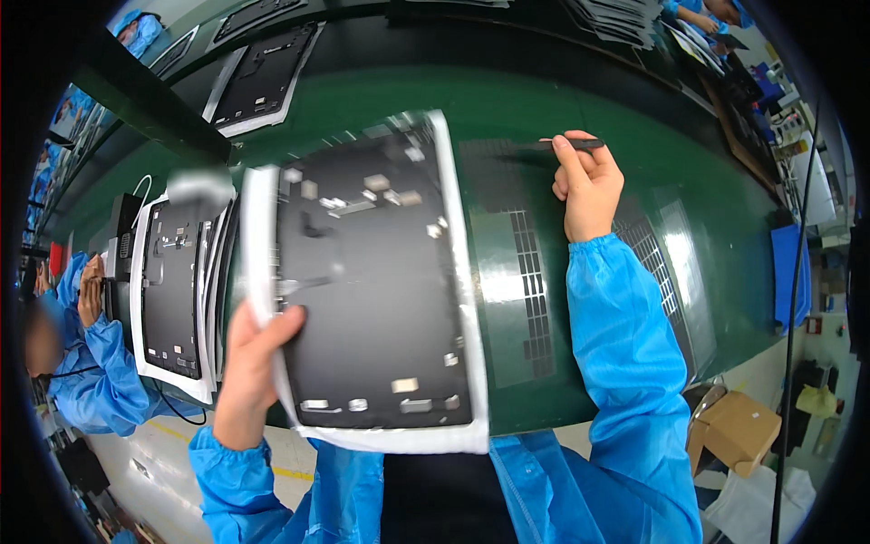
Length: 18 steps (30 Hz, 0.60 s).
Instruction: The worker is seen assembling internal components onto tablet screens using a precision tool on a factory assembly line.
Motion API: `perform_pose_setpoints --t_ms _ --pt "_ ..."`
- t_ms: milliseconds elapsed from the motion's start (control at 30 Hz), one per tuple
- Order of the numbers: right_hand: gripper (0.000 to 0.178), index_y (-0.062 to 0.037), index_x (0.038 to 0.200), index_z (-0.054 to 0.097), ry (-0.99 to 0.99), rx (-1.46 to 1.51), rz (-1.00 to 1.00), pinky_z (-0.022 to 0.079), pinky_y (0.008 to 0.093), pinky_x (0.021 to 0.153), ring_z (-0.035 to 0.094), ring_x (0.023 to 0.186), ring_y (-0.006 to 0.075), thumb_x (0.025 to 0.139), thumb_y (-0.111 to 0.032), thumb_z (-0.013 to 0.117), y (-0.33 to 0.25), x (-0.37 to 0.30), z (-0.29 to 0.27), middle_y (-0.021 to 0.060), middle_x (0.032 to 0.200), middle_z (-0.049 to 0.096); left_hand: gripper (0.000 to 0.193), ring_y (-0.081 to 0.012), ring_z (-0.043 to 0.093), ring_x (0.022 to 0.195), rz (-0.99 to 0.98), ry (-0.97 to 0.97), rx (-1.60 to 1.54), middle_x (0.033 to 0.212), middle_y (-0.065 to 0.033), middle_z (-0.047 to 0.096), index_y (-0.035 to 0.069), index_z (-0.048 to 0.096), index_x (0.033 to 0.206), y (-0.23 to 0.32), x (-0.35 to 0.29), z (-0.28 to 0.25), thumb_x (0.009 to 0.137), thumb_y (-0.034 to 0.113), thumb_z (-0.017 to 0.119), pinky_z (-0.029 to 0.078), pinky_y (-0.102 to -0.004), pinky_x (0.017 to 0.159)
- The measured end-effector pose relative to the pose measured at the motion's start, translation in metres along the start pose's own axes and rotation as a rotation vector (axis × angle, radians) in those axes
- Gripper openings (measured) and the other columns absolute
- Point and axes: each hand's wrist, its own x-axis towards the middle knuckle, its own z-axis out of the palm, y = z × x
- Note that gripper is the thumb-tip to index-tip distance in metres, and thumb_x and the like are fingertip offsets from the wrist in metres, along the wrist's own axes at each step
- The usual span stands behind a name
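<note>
My left hand (249, 372) grips the left edge of a black laptop cover panel (376, 317), thumb on top. Several small silver and beige parts dot the panel, and a white foam sheet (399, 440) lies under it. Both look slightly blurred. To the right, my right hand (594, 195) pinches a pair of black tweezers (580, 144) with their tips toward the left. Beneath those tips, on the green table, lies a sheet of small dark rectangular pieces (530, 263), its left part hidden by the panel.
A stack of similar panels (172, 299) on white sheets stands at left, beside a co-worker in blue (91, 372). Another panel (263, 77) lies at the back left. More gridded sheets (657, 263) are beyond my right forearm. A blue bin (790, 276) is at far right.
</note>
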Motion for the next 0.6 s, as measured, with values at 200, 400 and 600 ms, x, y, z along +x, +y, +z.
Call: perform_pose_setpoints --t_ms 200,400,600 --pt "0.019 -0.0005 0.104 0.061 0.006 -0.009 0.0 0.03 0.0212 0.043 0.043 0.05 0.0032 0.089 -0.007 0.071 -0.008 -0.003 -0.006 0.0066 0.082 0.07 0.034 -0.0129 0.066 0.075 -0.157 -0.064 0.847 0.096 -0.0146 0.07 -0.007 0.058 0.119 0.034 0.005 0.002 0.092 0.011 0.066 0.052 -0.0283 0.07" --pt "0.019 -0.0001 0.102 0.062 -0.018 -0.041 0.017 0.029 0.0212 0.044 0.042 0.051 0.0032 0.088 -0.008 0.072 -0.005 -0.007 -0.011 0.0047 0.078 0.068 0.044 -0.0234 0.065 0.097 1.229 -0.036 0.883 0.108 -0.0155 0.067 -0.002 0.061 0.122 0.118 -0.048 0.041 0.081 0.012 0.067 0.051 -0.0342 0.08" --pt "0.021 0.0006 0.1 0.061 -0.027 0.003 0.007 0.03 0.0227 0.044 0.043 0.05 0.0047 0.087 -0.009 0.073 0.007 -0.014 0.006 0.0022 0.072 0.064 0.043 -0.024 0.065 0.097 1.154 -0.054 0.809 0.108 -0.0155 0.067 -0.002 0.061 0.121 0.093 -0.038 0.034 0.081 0.012 0.068 0.051 -0.0344 0.08"
